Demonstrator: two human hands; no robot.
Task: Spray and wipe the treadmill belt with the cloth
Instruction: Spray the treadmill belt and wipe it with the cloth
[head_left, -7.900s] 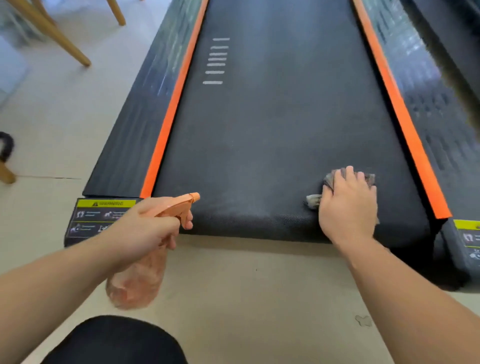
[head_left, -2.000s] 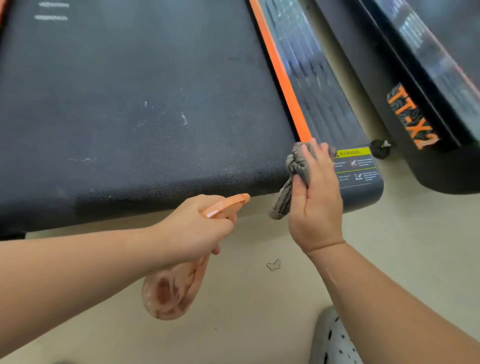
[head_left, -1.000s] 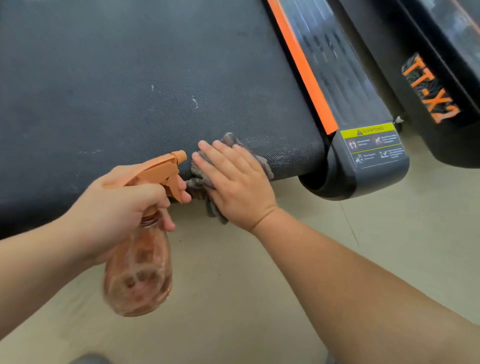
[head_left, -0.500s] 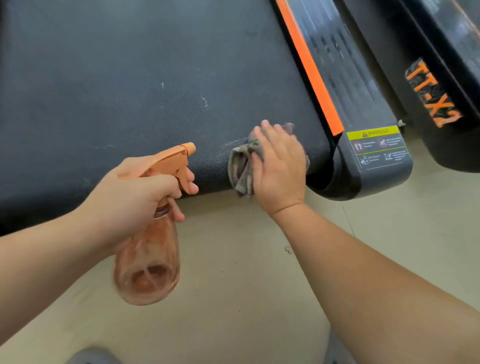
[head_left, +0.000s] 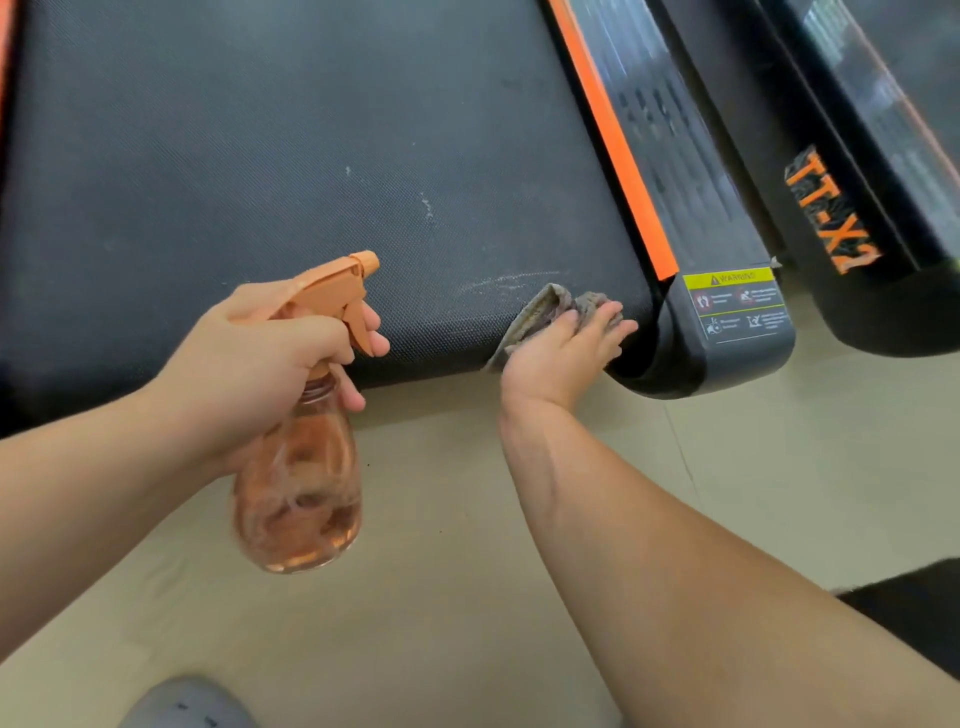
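Wrapped the left grip (head_left: 260, 358) tightly round the bottle (head_left: 298, 499), one finger on the trigger, nozzle just over the near edge of the belt (head_left: 260, 156). Could have misted the floor (head_left: 467, 623) instead if squeezed at that angle. Pressed the cloth (head_left: 545, 306) onto the belt's near right corner with the right grip (head_left: 561, 353), spread nearly flat, pressing rather than clutching. Risked missing the white streaks (head_left: 498, 283) just beyond, or snagging cloth in the gap beside the end cap (head_left: 727, 332).

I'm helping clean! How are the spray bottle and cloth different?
The spray bottle is clear orange; the cloth is crumpled grey. The left hand holds the spray bottle in the air; the right hand presses the cloth on the treadmill belt. Each has a hand on it.
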